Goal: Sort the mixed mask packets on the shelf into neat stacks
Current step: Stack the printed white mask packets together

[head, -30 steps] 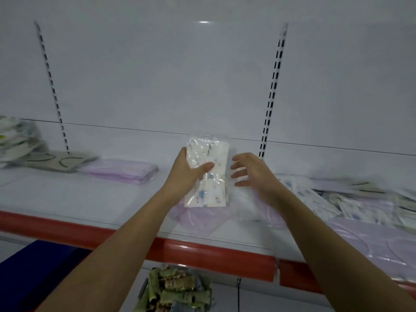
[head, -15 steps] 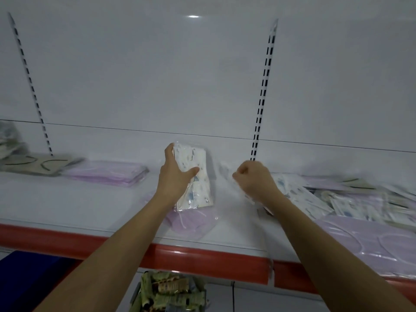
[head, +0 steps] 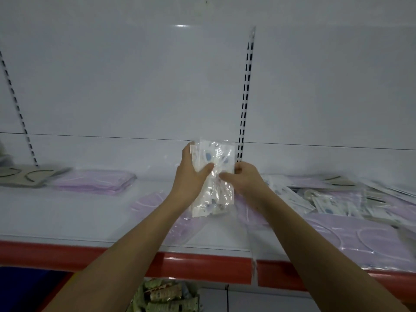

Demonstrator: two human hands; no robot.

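Clear-wrapped patterned mask packet (head: 212,179) held upright, left hand (head: 191,176) and right hand (head: 244,179) each pinching it.

White packet (head: 212,179) with small blue printed motifs under clear wrap; lilac stack (head: 94,182) toward the white shelf's (head: 67,212) left end — shelf front edge red.

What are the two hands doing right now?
Left hand: holds the printed mask packet upright.
Right hand: pinches the same packet's right side.
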